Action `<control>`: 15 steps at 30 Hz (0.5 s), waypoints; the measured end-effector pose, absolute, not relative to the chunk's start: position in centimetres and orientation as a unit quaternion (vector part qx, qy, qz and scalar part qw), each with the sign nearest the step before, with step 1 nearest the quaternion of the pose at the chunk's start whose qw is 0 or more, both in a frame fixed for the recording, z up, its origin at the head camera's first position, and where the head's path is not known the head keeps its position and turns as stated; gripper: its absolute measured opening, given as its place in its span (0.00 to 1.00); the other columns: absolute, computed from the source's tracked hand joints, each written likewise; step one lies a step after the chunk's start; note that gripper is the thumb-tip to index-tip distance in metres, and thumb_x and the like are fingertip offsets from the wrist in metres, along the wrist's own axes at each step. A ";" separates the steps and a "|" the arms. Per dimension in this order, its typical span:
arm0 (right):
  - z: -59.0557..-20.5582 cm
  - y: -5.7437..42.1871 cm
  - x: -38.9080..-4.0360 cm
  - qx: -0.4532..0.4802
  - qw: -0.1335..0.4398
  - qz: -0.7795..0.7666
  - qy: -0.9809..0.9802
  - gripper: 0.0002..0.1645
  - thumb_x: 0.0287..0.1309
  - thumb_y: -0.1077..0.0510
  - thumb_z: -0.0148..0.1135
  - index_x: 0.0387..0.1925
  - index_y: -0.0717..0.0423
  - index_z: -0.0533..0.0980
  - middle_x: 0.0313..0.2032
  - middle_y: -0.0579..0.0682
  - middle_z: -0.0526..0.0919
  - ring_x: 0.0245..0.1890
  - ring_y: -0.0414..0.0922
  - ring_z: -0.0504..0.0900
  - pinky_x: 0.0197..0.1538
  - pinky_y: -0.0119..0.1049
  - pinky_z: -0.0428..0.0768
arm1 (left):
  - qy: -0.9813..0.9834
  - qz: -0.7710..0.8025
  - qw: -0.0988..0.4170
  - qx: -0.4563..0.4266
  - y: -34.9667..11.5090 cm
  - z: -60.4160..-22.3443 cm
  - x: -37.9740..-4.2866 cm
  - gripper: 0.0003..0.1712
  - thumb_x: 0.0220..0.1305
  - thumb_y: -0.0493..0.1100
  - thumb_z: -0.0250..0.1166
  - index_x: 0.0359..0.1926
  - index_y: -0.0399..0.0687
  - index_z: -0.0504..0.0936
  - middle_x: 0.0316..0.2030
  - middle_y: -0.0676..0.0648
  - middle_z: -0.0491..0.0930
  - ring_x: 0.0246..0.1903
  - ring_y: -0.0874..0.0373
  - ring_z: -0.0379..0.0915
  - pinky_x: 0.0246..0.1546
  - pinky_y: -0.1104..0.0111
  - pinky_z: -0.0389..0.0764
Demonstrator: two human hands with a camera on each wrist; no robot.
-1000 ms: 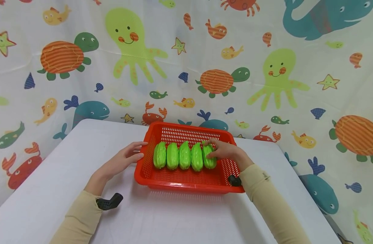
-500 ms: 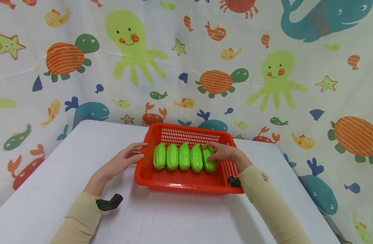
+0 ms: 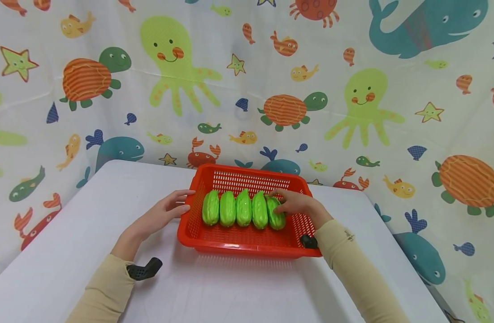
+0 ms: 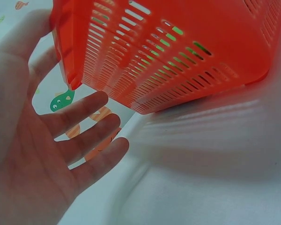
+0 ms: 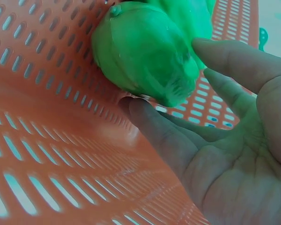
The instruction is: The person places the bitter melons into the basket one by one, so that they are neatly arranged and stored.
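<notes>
A red plastic basket (image 3: 239,246) holds several shiny green ribbed oblong fruits or vegetables, side by side in a row. My right hand (image 3: 293,202) reaches into the basket over the rightmost green oblong (image 3: 277,220), which leans slightly. In the right wrist view, the thumb touches one side of that green oblong (image 5: 140,51) and the fingertips lie at its lower edge. My left hand (image 3: 166,210) is at the basket's left rim. There, in the left wrist view, thumb and forefinger touch the rim (image 4: 68,42), while the other fingers are spread and fairly straight.
The basket stands on a white table (image 3: 182,296). Behind hangs a curtain (image 3: 247,76) printed with sea animals. Each wrist wears a small black camera mount (image 3: 145,269); the right one hangs inside the basket's near right corner.
The rightmost green oblong has shifted slightly toward me and tilted, with the right hand on it. The left hand, the basket and the other green oblongs stay nearly in place.
</notes>
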State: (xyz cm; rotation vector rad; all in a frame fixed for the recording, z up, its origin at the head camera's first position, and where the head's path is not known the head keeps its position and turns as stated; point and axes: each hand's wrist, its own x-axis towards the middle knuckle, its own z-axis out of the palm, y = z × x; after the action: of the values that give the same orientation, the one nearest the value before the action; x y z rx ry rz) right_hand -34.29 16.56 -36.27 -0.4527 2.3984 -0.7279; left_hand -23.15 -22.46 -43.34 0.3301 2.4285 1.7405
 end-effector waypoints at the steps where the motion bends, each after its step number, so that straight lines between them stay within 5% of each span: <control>1: -36.3 16.6 -34.3 -0.170 0.292 -0.274 0.900 0.33 0.61 0.57 0.65 0.67 0.45 0.67 0.63 0.55 0.68 0.59 0.53 0.69 0.56 0.47 0.79 | 0.806 0.578 0.068 0.109 -22.4 -43.3 -23.2 0.33 0.70 0.56 0.57 0.72 0.59 0.59 0.67 0.36 0.62 0.60 0.38 0.68 0.53 0.50 0.78; 15: -36.0 16.6 -34.3 -0.168 0.246 -0.280 0.913 0.35 0.60 0.54 0.66 0.67 0.51 0.66 0.59 0.58 0.74 0.57 0.54 0.74 0.57 0.50 0.78 | 0.804 0.580 0.068 0.113 -22.3 -43.1 -23.2 0.33 0.71 0.55 0.57 0.72 0.58 0.59 0.67 0.35 0.62 0.59 0.37 0.68 0.52 0.50 0.79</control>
State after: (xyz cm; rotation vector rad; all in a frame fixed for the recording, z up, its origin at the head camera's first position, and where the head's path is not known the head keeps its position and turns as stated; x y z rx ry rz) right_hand -34.30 16.63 -36.02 -0.4582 2.4898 -0.7651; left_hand -23.21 -22.32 -43.06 0.3399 2.4213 1.7483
